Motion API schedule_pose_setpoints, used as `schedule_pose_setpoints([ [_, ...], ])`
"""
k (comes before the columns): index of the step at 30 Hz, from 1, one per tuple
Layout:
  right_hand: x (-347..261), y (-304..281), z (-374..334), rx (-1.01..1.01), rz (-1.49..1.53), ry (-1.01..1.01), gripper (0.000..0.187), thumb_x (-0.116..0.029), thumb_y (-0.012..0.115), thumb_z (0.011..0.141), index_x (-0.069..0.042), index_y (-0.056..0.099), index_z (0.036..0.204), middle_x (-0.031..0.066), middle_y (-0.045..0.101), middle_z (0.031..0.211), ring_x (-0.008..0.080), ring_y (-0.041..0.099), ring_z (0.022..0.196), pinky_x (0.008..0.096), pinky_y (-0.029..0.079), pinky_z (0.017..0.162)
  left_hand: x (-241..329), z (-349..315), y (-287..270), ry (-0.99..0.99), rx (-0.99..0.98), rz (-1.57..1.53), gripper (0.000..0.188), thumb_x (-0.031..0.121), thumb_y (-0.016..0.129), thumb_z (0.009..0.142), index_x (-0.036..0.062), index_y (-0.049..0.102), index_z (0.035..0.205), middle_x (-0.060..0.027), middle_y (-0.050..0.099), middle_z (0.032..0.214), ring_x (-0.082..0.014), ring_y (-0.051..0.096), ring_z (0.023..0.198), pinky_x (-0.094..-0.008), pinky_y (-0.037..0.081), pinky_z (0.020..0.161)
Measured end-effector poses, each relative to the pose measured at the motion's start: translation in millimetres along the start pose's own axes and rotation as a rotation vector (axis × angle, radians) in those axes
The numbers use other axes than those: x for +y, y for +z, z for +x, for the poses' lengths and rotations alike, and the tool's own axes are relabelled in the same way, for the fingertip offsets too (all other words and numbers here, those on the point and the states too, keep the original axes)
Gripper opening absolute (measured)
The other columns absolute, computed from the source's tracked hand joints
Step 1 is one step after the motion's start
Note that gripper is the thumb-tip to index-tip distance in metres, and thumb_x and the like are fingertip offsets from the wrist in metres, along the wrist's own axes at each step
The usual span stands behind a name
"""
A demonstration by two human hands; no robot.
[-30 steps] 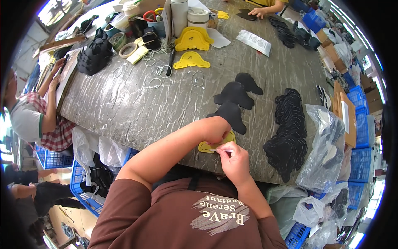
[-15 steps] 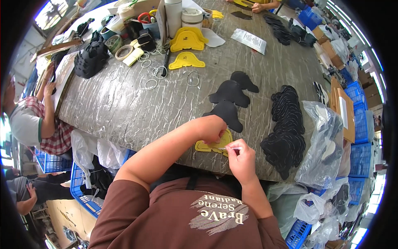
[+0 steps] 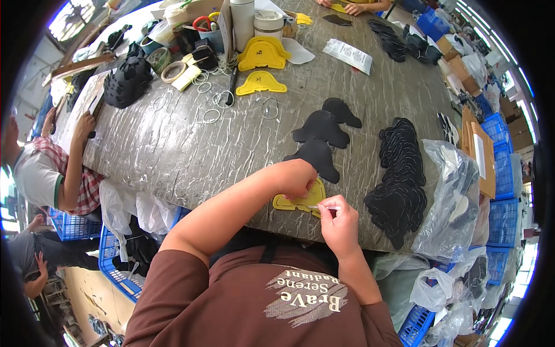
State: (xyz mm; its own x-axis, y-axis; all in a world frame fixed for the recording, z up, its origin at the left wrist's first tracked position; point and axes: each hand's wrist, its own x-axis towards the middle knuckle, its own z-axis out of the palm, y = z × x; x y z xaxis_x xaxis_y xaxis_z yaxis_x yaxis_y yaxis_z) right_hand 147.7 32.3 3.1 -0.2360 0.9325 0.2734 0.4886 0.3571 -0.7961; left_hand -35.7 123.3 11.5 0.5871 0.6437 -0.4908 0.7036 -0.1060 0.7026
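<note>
A yellow template (image 3: 283, 201) with a curved outline and slots lies near the table's front edge. My left hand (image 3: 296, 176) presses it down with bent fingers that partly cover it. Between the fingertips of my right hand (image 3: 340, 222) is a thin, pale, pen-like marker (image 3: 313, 206), its tip at the template's lower slot. Whatever lies beneath the template is hidden. Just beyond my left hand, a few black curved pieces (image 3: 318, 157) overlap in a row leading away. To my right lies a long fanned stack of black pieces (image 3: 399, 185).
More yellow templates (image 3: 261, 82) lie ahead, beside rubber bands, tape rolls and cups of tools. A white packet (image 3: 347, 56) lies farther off. A clear plastic bag (image 3: 448, 202) covers the table's right edge. Co-workers' hands (image 3: 85, 124) show at the left and far edges; blue baskets (image 3: 118, 263) stand below.
My right hand has shifted very slightly right with the marker, while my left hand stays on the template. The left co-worker's hands have moved, as have those at the far edge.
</note>
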Motion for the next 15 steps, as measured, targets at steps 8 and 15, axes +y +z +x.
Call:
schedule_pose_setpoints([
  [8,2.3,-8.7,-6.9,0.019,0.005,0.049,0.013,-0.001,0.068,0.082,-0.002,0.055,0.083,0.0139,0.064,0.074,0.0322,0.064,0.066,0.0387,0.051,0.059,0.9,-2.6,0.0,-0.003,0.009,0.051,0.01,0.008,0.067,0.071,0.0015,0.061,0.075,-0.0097,0.063,0.06,-0.0198,0.065,0.056,-0.0334,0.049,0.052],
  [15,5.3,-19.6,-16.4,0.053,0.027,0.086,0.01,0.001,0.066,0.084,0.0,0.057,0.083,0.0119,0.065,0.075,0.0223,0.064,0.065,0.0319,0.051,0.06,-0.4,0.0,0.1,0.0,0.008,0.037,0.009,0.009,0.067,0.071,0.0021,0.062,0.075,-0.0094,0.063,0.06,-0.0194,0.065,0.055,-0.0333,0.049,0.052],
])
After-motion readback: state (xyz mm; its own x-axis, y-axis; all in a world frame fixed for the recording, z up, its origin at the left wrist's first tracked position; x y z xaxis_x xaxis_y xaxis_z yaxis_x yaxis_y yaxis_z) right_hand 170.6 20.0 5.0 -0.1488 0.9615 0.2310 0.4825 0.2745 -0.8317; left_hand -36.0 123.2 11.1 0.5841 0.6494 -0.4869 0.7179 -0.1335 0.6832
